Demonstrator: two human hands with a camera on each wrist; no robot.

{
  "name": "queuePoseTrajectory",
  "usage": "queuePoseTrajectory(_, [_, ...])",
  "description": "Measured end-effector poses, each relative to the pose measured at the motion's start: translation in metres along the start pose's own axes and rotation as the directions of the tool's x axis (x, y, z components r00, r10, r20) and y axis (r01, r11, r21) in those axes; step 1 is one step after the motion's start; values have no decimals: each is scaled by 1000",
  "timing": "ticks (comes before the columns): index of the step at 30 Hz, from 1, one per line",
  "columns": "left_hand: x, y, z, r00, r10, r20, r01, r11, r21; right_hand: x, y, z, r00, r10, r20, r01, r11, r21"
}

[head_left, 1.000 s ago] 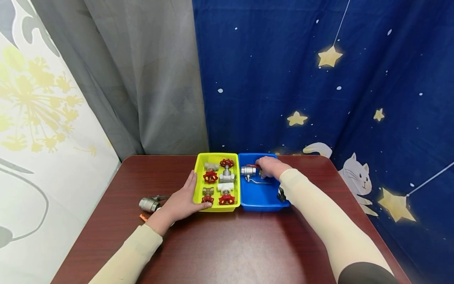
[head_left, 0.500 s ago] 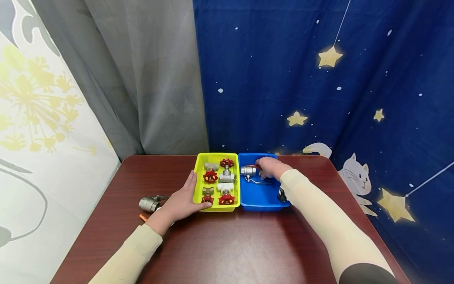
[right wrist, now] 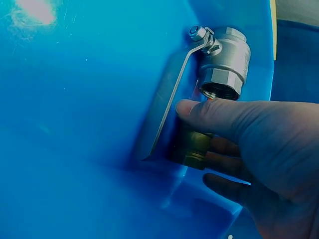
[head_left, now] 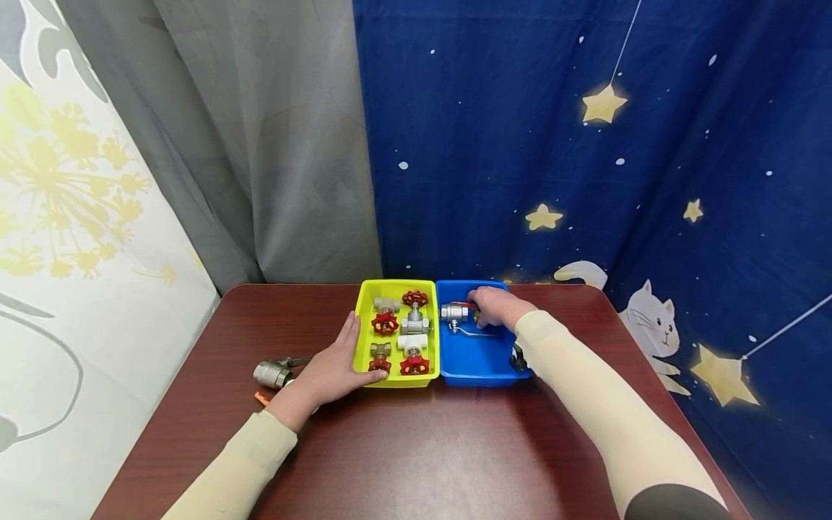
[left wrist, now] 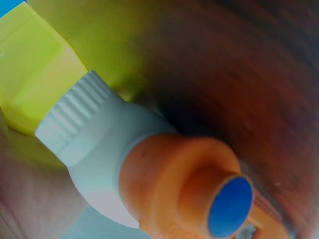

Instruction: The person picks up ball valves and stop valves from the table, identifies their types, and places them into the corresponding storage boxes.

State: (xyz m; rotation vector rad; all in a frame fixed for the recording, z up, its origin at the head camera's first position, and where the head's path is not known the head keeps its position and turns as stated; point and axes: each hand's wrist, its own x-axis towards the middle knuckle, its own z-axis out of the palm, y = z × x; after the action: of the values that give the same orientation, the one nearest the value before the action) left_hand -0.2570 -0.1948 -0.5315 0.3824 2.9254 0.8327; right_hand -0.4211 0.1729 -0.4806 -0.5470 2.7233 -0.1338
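My left hand (head_left: 328, 372) lies along the left side of the yellow tray (head_left: 409, 383), fingers straight, thumb over its front corner. My right hand (head_left: 499, 307) is inside the blue tray (head_left: 481, 361) and pinches a brass valve (right wrist: 193, 148) between thumb and fingers. Right beyond that valve lies a steel ball valve (right wrist: 227, 59) with a long metal lever. A red strip (head_left: 463, 304) shows between the steel valve and my right fingers. Close by my left wrist rests a white plastic valve (left wrist: 114, 159) with an orange handle (left wrist: 179, 179).
Several valves with red handwheels, among them a white one (head_left: 413, 343) and a brass one (head_left: 380, 351), lie in the yellow tray. The trays stand side by side on a dark wooden table (head_left: 416, 462). Another steel valve (head_left: 271, 374) lies left of my left wrist.
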Motion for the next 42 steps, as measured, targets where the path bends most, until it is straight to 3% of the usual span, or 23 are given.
queuePoseTrajectory(4, [0, 0, 0, 1000, -3, 2, 3, 1000, 6, -6, 3, -1, 999, 0, -39, 0, 1000, 3])
queuePoseTrajectory(10, [0, 0, 0, 1000, -1, -1, 1, 1000, 5, -25, 10, -4, 986, -26, -165, 32, 999, 32])
queuePoseTrajectory(22, [0, -1, 0, 1000, 0, 0, 0, 1000, 3, -80, 25, 2, 919, -57, -390, 124, 981, 147])
queuePoseTrajectory(32, [0, 1, 0, 1000, -2, 2, 2, 1000, 12, -115, 36, 22, 903, 3, -429, 109, 966, 235])
queuePoseTrajectory(42, [-1, 2, -1, 1000, 5, -3, -5, 1000, 17, -131, 40, 41, 903, 22, -428, 97, 962, 254])
